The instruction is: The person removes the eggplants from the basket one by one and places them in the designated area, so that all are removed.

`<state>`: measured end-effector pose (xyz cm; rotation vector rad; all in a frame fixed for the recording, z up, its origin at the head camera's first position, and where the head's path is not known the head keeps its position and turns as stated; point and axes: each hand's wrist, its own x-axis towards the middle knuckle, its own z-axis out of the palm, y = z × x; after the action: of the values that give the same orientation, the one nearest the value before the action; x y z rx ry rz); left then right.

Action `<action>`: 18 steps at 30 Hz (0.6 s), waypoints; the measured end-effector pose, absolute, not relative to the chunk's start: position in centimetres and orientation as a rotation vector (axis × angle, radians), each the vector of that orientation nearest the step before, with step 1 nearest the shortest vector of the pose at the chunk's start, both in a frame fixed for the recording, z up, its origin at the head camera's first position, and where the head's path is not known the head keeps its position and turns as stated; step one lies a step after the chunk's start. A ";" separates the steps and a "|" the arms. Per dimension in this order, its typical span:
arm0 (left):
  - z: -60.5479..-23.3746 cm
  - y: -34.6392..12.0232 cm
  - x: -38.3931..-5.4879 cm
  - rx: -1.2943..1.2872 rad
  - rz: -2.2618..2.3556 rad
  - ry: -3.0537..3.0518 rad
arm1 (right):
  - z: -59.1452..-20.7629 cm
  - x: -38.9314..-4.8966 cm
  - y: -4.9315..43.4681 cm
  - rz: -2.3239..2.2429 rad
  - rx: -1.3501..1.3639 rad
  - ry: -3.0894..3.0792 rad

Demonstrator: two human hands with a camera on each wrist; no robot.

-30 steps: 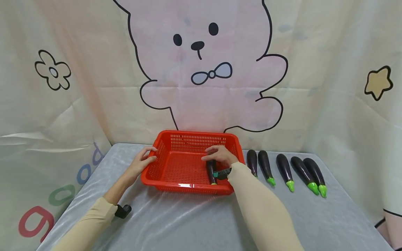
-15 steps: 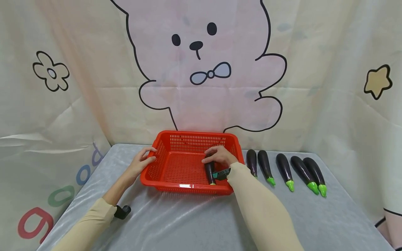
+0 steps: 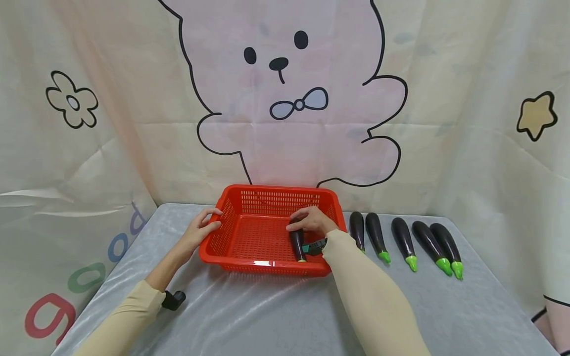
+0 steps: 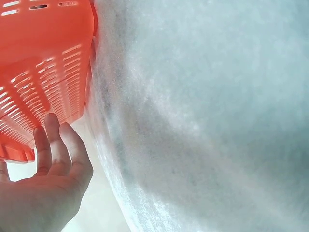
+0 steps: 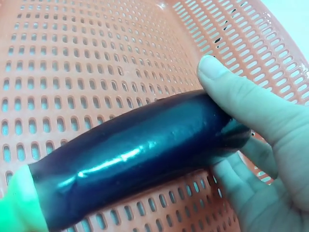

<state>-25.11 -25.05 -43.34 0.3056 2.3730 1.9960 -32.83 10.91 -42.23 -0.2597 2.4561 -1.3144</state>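
Observation:
A red perforated plastic basket (image 3: pixel 262 266) stands at the back of the table. Inside it, on the right, a dark purple eggplant (image 3: pixel 297 245) lies with its green stem end toward the front. My right hand (image 3: pixel 313 221) holds this eggplant by its thick end. The right wrist view shows the thumb (image 5: pixel 231 87) on one side of the skin and the other fingers curled beneath, partly hidden. Against the basket's left side rests my left hand (image 3: pixel 200 231). Its fingers (image 4: pixel 57 147) are loosely extended at the outer wall in the left wrist view, with the thumb mostly hidden.
Several more eggplants (image 3: pixel 403 242) lie spread out right of the basket, green ends toward the front. Grey cloth covers the table (image 3: pixel 267 316). A curtain (image 3: pixel 169 158) with a printed bear hangs right behind the basket.
The held eggplant has shifted slightly left inside the basket, and its thick end now shows between the right thumb and fingers. My left hand and the basket stay put.

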 end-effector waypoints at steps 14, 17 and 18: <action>-43.3 -25.0 -25.1 0.311 1.996 2.375 | -42.5 -33.2 10.9 -1.507 -0.307 2.302; -43.3 -25.1 -25.2 0.303 1.987 2.383 | -42.6 -33.3 10.9 -1.542 -0.323 2.271; -43.3 -25.1 -25.2 0.303 1.984 2.387 | -42.6 -33.3 10.9 -1.545 -0.328 2.271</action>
<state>-25.17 -25.08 -43.34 0.3034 2.3869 1.9836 -33.29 10.88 -42.61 -0.3285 2.2709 -1.5450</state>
